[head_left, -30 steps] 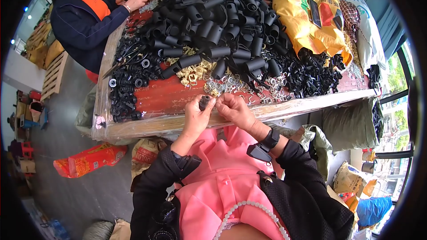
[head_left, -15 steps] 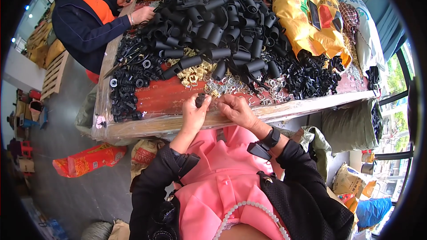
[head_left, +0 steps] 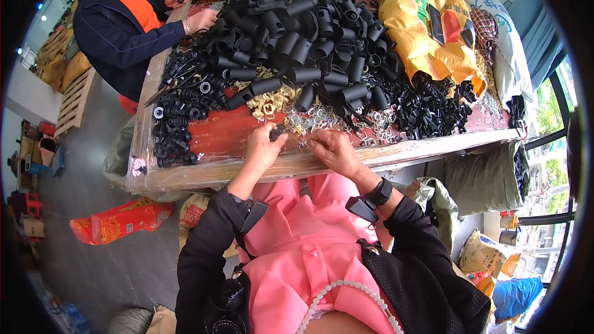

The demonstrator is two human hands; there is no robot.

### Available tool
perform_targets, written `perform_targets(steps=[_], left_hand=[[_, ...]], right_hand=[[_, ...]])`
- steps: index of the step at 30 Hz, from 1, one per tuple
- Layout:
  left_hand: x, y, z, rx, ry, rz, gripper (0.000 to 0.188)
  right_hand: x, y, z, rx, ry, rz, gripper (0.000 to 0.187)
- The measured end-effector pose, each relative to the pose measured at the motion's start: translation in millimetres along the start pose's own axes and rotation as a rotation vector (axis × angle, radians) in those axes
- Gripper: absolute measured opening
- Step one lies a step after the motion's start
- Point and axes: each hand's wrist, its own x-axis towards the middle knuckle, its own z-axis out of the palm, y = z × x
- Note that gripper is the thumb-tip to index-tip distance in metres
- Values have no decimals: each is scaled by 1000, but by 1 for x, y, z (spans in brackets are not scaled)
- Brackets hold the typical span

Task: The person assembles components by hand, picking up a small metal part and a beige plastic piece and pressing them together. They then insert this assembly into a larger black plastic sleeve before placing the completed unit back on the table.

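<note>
My left hand (head_left: 265, 146) is closed around a small black plastic part (head_left: 278, 131) above the table's near edge. Just to its right, my right hand (head_left: 334, 151) has its thumb and fingers pinched together; whatever sits between them is too small to make out. Beyond my hands lie loose silver metal clips (head_left: 378, 125) and brass-coloured buckles (head_left: 267, 109). A big heap of black tubular pieces (head_left: 291, 43) rises behind them. Black ring-shaped fittings (head_left: 179, 133) are gathered at the table's left side, and small black clips (head_left: 433, 108) form a pile on the right.
The wooden rim (head_left: 247, 176) of the red table (head_left: 223, 133) runs in front of me. A yellow sack (head_left: 402, 6) lies at the back right. A co-worker (head_left: 127, 31) stands at the far left, handling small parts. A red bag (head_left: 120, 221) rests on the floor.
My left hand has shifted slightly left and away from my right hand, with the black part still in it. The right hand has moved a little to the right, still pinched.
</note>
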Motion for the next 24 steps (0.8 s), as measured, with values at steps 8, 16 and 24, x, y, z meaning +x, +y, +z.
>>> perform_targets(steps=[8, 16, 24], left_hand=[[-19, 33, -19, -955, -238, -402, 30], [-38, 54, -11, -1138, -378, -439, 32], [-43, 54, -10, -1189, -412, -447, 25]], right_hand=[[-1, -5, -6, -43, 40, -96, 10], [-5, -31, -11, -29, 35, -228, 12], [-7, -46, -13, -278, 103, -427, 15]])
